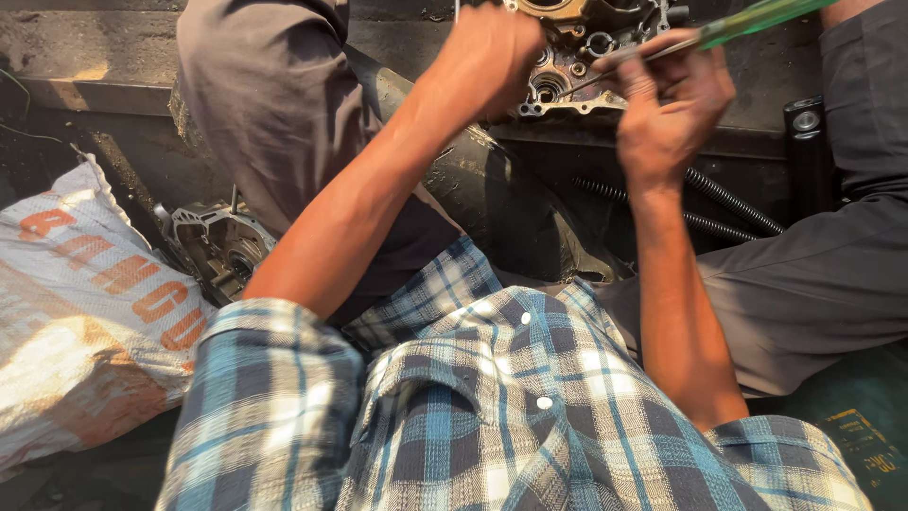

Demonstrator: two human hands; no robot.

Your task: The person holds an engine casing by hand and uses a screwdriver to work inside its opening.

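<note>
Green screwdriver point(747, 21) sits clamped in my right hand point(667, 109), handle cut off; my left hand point(492, 57), fisted, half hides the far engine casing point(577, 66).

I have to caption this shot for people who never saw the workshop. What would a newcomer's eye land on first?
First, the two bare forearms rising from a blue plaid shirt at the bottom. The left hand is clenched against a grimy metal engine casing at top centre, and the right hand holds a green-handled screwdriver aimed at it. At far left lies a white sack with orange lettering.
</note>
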